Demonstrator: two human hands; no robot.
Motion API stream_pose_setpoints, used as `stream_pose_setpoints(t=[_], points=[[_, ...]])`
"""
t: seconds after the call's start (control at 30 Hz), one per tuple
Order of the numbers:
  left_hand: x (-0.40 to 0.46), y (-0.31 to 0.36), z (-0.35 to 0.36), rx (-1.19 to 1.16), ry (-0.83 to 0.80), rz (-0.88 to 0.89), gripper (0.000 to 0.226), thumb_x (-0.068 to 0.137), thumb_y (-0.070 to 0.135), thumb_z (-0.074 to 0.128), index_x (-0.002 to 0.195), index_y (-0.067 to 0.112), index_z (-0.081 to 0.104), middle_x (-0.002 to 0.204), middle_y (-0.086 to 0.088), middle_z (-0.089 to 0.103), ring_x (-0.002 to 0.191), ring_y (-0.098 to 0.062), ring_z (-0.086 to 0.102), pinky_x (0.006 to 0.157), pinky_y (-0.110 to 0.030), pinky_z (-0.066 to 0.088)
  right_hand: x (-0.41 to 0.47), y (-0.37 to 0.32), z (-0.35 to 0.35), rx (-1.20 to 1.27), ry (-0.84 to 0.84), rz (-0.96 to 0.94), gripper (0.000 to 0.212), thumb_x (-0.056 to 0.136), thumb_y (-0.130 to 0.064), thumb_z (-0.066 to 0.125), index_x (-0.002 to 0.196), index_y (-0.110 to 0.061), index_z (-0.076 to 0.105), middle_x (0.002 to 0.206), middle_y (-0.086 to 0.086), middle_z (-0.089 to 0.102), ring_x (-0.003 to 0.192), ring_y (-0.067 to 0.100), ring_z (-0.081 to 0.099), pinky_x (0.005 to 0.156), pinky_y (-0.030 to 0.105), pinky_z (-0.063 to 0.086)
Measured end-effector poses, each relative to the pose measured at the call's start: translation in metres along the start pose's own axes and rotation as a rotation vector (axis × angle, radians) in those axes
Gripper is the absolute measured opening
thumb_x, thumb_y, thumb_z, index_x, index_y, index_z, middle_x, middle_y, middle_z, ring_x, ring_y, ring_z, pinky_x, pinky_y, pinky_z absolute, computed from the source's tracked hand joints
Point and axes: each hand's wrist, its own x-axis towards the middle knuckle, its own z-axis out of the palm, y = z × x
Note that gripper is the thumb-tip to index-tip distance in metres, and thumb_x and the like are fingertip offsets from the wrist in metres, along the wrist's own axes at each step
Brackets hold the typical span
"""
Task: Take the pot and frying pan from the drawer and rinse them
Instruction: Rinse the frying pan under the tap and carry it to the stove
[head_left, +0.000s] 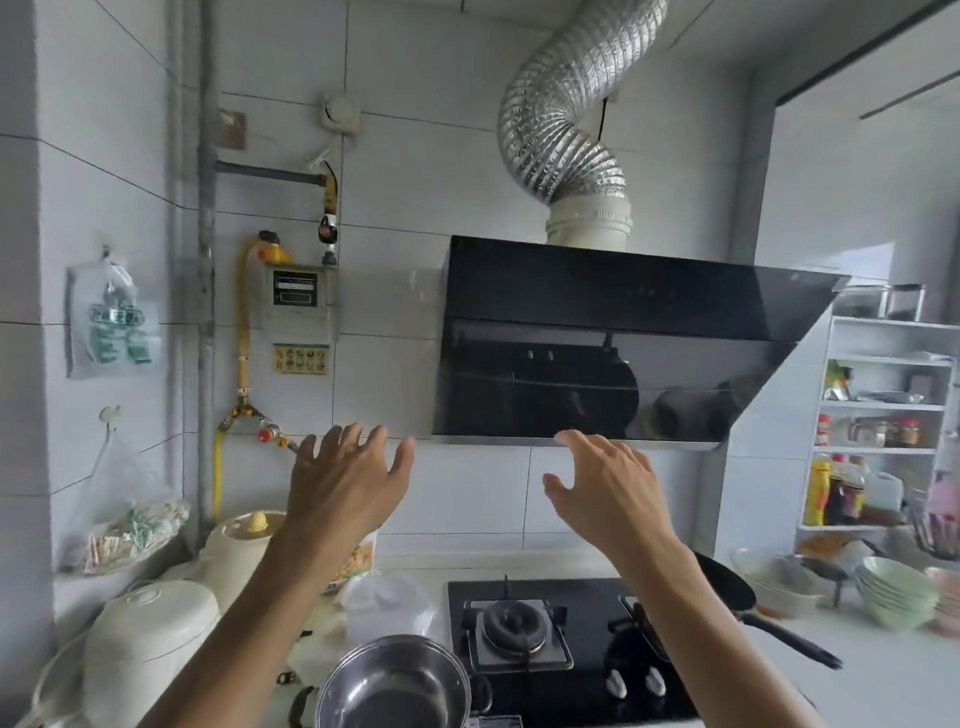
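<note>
A steel pot (395, 686) with black side handles stands on the counter at the bottom centre, just left of the hob. A black frying pan (727, 584) rests on the hob's right burner, its long handle pointing right over the counter. My left hand (345, 480) and my right hand (608, 488) are both raised in the air in front of the tiled wall, fingers spread, holding nothing. Both hands are well above the pot and the pan. No drawer is in view.
A black gas hob (519, 629) lies below a black range hood (597, 343) with a foil duct. Two white cookers (150, 639) stand at the left. Stacked green bowls (893, 592) and a shelf of bottles (878, 426) are at the right.
</note>
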Motion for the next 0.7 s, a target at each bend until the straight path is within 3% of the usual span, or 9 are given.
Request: stream_pose_setpoints(t=[0.17, 0.37, 0.7], points=[[-0.01, 0.007, 0.005, -0.015, -0.003, 0.073, 0.062, 0.094, 0.056, 0.016, 0.141, 0.022, 0.04, 0.146, -0.003, 0.044, 0.136, -0.024, 0.038, 0.114, -0.044, 0.025, -0.016, 0.0, -0.006, -0.04, 0.127, 0.044, 0.042, 0.089, -0.037, 0.056, 0.127, -0.022, 0.052, 0.125, -0.003, 0.062, 0.116, 0.018, 0.057, 0.105, 0.033, 0.035], [0.001, 0.044, 0.026, -0.142, -0.066, 0.18, 0.076, 0.087, 0.064, 0.005, 0.137, 0.023, 0.045, 0.141, -0.005, 0.051, 0.13, -0.026, 0.045, 0.111, -0.046, 0.033, -0.041, 0.033, -0.024, -0.167, 0.091, 0.167, 0.047, 0.089, -0.041, 0.054, 0.133, -0.024, 0.047, 0.135, -0.004, 0.056, 0.123, 0.017, 0.052, 0.109, 0.035, 0.03], [-0.029, 0.231, 0.059, -0.333, -0.179, 0.484, 0.078, 0.087, 0.067, 0.005, 0.14, 0.023, 0.041, 0.144, -0.006, 0.046, 0.133, -0.024, 0.04, 0.114, -0.043, 0.026, -0.12, 0.172, -0.102, -0.381, 0.119, 0.479, 0.038, 0.088, -0.04, 0.053, 0.124, -0.031, 0.05, 0.125, -0.006, 0.061, 0.115, 0.016, 0.055, 0.103, 0.035, 0.034]])
